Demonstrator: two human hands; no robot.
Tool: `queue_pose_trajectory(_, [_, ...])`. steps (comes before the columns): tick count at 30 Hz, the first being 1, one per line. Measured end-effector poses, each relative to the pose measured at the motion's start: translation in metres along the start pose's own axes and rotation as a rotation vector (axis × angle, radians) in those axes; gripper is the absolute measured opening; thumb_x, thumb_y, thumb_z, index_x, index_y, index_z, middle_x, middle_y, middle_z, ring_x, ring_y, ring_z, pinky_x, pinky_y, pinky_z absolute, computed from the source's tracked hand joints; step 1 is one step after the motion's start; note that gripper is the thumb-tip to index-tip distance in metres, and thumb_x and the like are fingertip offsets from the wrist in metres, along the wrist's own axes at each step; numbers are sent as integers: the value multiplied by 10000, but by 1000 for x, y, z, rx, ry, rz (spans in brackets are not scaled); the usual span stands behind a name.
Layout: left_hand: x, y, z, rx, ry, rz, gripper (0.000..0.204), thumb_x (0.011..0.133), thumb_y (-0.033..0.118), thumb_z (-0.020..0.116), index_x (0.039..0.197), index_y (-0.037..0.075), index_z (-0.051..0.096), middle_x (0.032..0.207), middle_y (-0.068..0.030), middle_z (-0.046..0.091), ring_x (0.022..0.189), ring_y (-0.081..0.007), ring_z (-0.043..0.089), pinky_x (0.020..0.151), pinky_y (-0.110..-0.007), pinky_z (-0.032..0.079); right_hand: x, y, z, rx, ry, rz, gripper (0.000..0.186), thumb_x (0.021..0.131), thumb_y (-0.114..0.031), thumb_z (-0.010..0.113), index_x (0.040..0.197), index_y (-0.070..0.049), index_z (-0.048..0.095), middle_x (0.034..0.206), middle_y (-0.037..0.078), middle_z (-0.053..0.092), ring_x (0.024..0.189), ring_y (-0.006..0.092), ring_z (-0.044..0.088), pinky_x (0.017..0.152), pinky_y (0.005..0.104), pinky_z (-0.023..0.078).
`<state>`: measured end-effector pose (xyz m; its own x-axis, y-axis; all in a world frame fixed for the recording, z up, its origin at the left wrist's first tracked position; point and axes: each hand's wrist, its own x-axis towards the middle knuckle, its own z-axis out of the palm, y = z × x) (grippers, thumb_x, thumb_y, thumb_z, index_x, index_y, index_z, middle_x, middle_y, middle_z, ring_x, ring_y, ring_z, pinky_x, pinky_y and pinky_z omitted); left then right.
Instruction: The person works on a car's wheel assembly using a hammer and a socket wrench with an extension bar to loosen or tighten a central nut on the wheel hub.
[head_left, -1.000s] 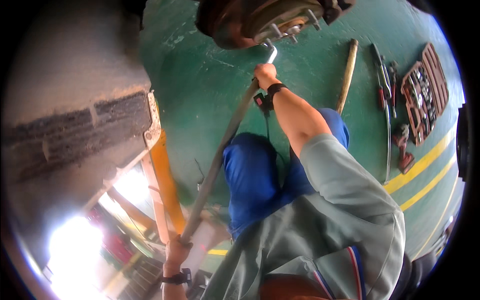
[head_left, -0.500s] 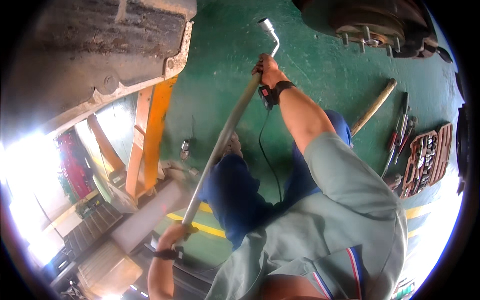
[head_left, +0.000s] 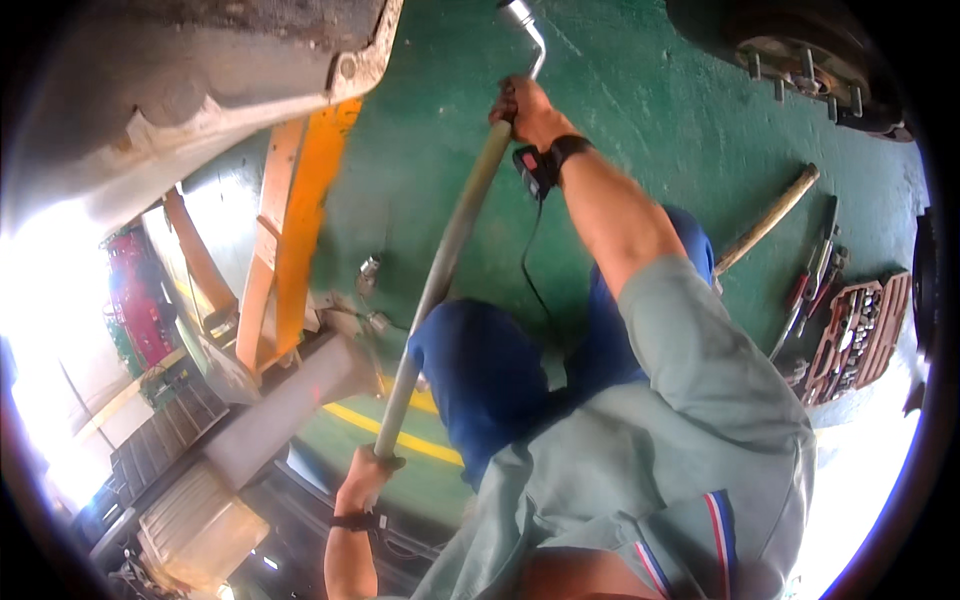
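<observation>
A long grey metal pipe [head_left: 462, 225] runs slantwise in front of me, with a bent L-shaped socket wrench [head_left: 541, 50] coming out of its far end. My left hand [head_left: 368, 476] is closed round the pipe's near end at lower left. At the far end my right hand [head_left: 527, 108] grips the place where pipe and wrench meet, so the joint itself is hidden under the fingers. The silver socket of the wrench points to the top edge, over the green floor [head_left: 610, 130], and appears apart from any bolt.
A wheel hub [head_left: 830, 75] with several bare studs is at upper right. A dirty vehicle panel [head_left: 240, 90] overhangs upper left, beside an orange lift post [head_left: 312, 220]. On the floor at right lie a wooden handle [head_left: 768, 218], long hand tools [head_left: 815, 270] and an open socket case [head_left: 850, 340].
Both hands still hold the pipe and wrench. The socket has moved up toward the top edge, and the left hand has come slightly rightward. The whole view has shifted a little.
</observation>
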<state>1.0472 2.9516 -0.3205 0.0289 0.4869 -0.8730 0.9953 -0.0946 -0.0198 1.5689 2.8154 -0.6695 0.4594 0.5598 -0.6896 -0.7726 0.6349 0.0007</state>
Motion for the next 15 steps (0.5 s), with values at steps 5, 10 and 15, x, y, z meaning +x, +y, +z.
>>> queue_pose_trajectory(5, [14,-98,-9,140,-76,-180,195,686,90,777,668,34,591,564,-27,557,481,-126,508,465,-288,379,15,-62,-19,-112,27,-302,180,872,-125,525,730,-90,420,585,30,361,483,174,392,435,367,359])
queue_pose_trajectory(10, [39,-178,-2,307,288,88,280,699,197,786,772,-35,647,610,-119,622,534,-168,529,531,-367,441,-9,-65,-7,-222,303,-387,155,890,-133,517,768,-55,459,615,75,425,522,227,460,496,402,437])
queue_pose_trajectory(15, [48,-275,-13,586,281,-62,379,688,315,787,818,-21,667,727,-175,672,660,-325,645,611,-400,495,-12,-89,-34,-99,120,-459,191,874,-58,406,695,-99,354,617,49,339,543,187,360,515,333,370])
